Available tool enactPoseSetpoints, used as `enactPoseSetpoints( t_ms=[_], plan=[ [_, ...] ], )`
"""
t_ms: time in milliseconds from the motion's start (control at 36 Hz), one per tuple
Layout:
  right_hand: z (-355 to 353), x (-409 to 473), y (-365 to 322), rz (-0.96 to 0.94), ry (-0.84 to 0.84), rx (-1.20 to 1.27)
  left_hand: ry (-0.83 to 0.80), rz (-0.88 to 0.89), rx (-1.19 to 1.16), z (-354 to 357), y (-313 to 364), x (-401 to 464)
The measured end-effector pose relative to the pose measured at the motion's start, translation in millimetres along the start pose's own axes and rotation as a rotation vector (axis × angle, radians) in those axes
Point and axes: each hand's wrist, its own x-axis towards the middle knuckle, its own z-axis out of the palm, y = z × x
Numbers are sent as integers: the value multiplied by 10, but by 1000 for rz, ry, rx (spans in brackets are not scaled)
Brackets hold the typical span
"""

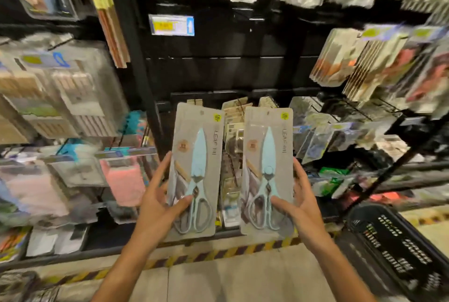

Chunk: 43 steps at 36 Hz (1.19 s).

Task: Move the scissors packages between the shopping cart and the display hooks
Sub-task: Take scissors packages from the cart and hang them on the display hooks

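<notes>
I hold two matching scissors packages upright in front of the black display wall, each a grey card with pale blue scissors. My left hand (159, 200) grips the left scissors package (194, 170) at its lower left edge, thumb across the front. My right hand (297, 202) grips the right scissors package (266, 170) at its lower right edge, thumb on the handles. The black shopping cart (398, 248) stands low at the right. Empty display hooks (245, 18) jut from the dark panel above the packages, beside a price tag (172, 25).
Blurred packaged goods hang on both sides: pale packs at the left (60, 92) and card packs at the upper right (379, 63). More card packs (233, 156) hang behind and between the two packages. A yellow-black striped floor edge (218, 253) runs below the shelf.
</notes>
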Motion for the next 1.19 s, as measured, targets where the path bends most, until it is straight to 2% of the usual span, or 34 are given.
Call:
enactPoseSetpoints(
  t_ms=[250, 444, 667, 889, 1194],
  plan=[
    [-1238, 368, -186, -91, -25, -38, 1, 78, 11, 1275, 329, 320],
    [-1695, 756, -337, -142, -57, -41, 57, 143, -1, 1814, 609, 492],
    [-1704, 1269, -426, -190, -93, -6, 89, 217, 45, 1921, 781, 865],
    [-1534, 1698, -444, -220, -59, -6, 61, 291, 94, 1760, 778, 1345],
    [-1471, 2084, -448, -237, -24, -11, 21, 285, -19, 1772, 732, 1780]
  ],
)
